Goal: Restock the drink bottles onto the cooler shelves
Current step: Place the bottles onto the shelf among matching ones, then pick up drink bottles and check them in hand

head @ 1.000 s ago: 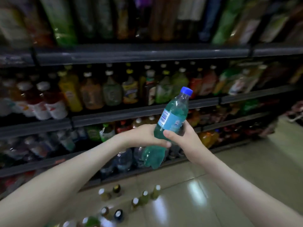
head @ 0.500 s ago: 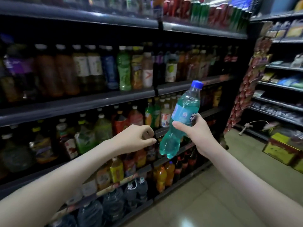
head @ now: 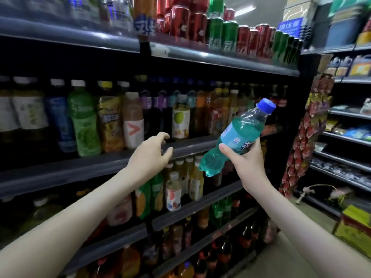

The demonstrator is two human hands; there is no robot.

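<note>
Fingers of my right hand curl round the teal bottle, right of centre in the head view. I see it tilted, blue cap toward the upper right. My left hand, mid-frame, holds nothing, its fingers loosely spread before the middle shelf.

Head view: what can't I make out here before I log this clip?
- The blue-capped bottle: its label print is partly covered by the right hand.
- The left hand: whether it touches the shelf edge behind it is unclear, since a single view gives no depth.
- The cans on top: motion-blurred, with their tops cut off by the upper frame edge.
- The lowest bottles: dark, blurred and cut off by the lower edge.
</note>
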